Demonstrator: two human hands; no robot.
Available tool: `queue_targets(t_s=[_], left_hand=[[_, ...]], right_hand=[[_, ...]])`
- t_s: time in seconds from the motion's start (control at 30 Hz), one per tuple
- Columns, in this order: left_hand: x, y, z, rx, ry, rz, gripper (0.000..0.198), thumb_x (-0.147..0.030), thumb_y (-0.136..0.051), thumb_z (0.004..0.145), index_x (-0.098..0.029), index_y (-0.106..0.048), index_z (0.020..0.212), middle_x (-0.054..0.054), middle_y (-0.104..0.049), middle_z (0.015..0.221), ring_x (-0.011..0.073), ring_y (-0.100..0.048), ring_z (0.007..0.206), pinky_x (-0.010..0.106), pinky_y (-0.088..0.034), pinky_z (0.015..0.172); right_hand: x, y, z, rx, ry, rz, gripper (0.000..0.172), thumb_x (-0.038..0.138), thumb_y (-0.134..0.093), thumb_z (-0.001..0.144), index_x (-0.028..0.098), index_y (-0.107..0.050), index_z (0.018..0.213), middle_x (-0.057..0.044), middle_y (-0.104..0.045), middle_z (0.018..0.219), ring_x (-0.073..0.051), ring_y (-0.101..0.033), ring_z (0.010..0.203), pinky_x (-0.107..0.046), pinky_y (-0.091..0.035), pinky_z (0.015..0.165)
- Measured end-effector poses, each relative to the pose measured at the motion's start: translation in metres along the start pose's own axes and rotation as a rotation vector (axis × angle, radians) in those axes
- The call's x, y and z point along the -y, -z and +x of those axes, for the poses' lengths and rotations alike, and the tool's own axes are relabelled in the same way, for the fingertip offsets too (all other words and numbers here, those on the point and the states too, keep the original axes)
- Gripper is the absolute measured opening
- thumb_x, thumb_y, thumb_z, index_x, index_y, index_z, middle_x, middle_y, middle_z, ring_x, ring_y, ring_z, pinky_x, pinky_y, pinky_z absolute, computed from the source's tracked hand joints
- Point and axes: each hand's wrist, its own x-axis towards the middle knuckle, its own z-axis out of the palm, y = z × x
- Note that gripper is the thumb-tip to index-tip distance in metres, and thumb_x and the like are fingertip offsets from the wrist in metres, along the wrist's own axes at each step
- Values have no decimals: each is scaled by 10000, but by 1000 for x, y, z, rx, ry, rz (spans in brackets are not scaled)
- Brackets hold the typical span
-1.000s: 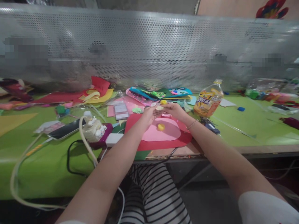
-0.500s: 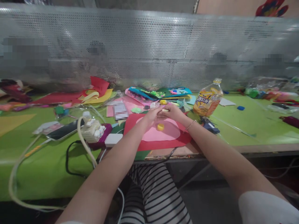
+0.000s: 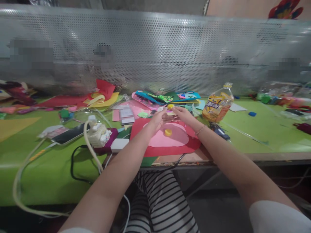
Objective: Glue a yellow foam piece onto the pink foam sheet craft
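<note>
My left hand (image 3: 158, 120) and my right hand (image 3: 182, 114) meet over the far part of a pink rounded paper shape (image 3: 155, 139), fingertips close together. Their fingers overlap, bent around a small pale spot that is too small to name. On the pink paper, just nearer to me than the hands, sits a small round yellow piece (image 3: 168, 132). The pink shape lies on a red sheet (image 3: 139, 129). Another yellow lump (image 3: 170, 106) shows right behind my fingers.
Coloured felt-like sheets with decorations (image 3: 167, 97) lie behind the hands. To the right stand a bottle with an orange label (image 3: 217, 103) and a dark blue object (image 3: 220, 131). On the left are a phone (image 3: 71, 133), a power strip (image 3: 103, 139) and cables. A perforated metal screen (image 3: 155, 51) closes the back.
My hands stay together over the paper, the fingers slightly shifted and a little further apart. The whole view has moved slightly; the yellow piece stays on the pink paper.
</note>
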Motion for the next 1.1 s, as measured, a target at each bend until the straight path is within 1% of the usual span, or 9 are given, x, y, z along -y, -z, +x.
queue_targets(t_s=[0.2,0.27,0.37,0.5,0.63,0.7,0.8,0.93,1.1], left_hand=[[-1,-1,3,22,32,-22,240,-274,-459,847,-96,-616,813,81,-668,610,154,-657,647,315,-496,810],[1,-2,2,70,61,6,209,-266,-485,835,-102,-615,840,64,-667,612,143,-649,623,311,-502,795],[6,-3,-2,90,103,76,208,-297,-503,825,-123,-612,858,38,-657,601,137,-641,605,310,-511,757],[10,-2,-8,150,166,188,290,-403,-574,768,-128,-621,845,35,-637,586,133,-623,580,293,-507,701],[11,0,-5,188,201,195,311,-419,-581,759,-126,-614,855,31,-617,617,113,-595,581,275,-489,694],[9,1,-3,210,195,126,305,-409,-514,807,-131,-610,889,17,-594,615,93,-560,553,267,-480,686],[4,2,-1,128,129,4,305,-403,-471,829,-133,-601,886,2,-572,620,70,-501,512,251,-462,677],[-2,1,-3,110,166,-72,497,-475,-279,875,-97,-597,918,84,-633,766,119,-577,672,265,-447,724],[-2,0,4,6,92,-16,594,-583,-237,834,-137,-536,1087,121,-648,981,191,-614,862,307,-452,730]], right_hand=[[-8,4,3,116,178,-200,360,407,-619,700,156,-637,957,-40,-657,794,-132,-577,677,-276,-477,652],[-8,3,1,127,237,-324,328,410,-575,725,145,-645,904,-32,-654,773,-128,-561,661,-253,-452,615],[-3,0,-4,89,250,-582,292,422,-561,709,136,-620,705,3,-579,578,-102,-474,529,-221,-357,490],[1,-3,-10,55,313,-786,209,343,-544,698,147,-577,632,-1,-562,548,-110,-466,519,-229,-329,493],[-2,-2,-10,166,341,-813,224,359,-508,744,157,-600,717,-23,-607,622,-133,-513,551,-240,-363,518],[-5,-1,-8,129,376,-851,269,413,-533,735,160,-613,777,-40,-617,658,-154,-528,573,-260,-384,533],[-11,2,-4,76,448,-872,313,409,-541,742,156,-612,913,-96,-650,803,-206,-586,701,-307,-434,621],[-23,5,5,9,484,-842,339,280,-385,821,124,-597,1033,-177,-644,989,-264,-608,889,-372,-460,734],[-25,10,6,-48,451,-742,348,152,-373,757,160,-607,1014,-104,-662,982,-229,-618,894,-384,-485,780]])
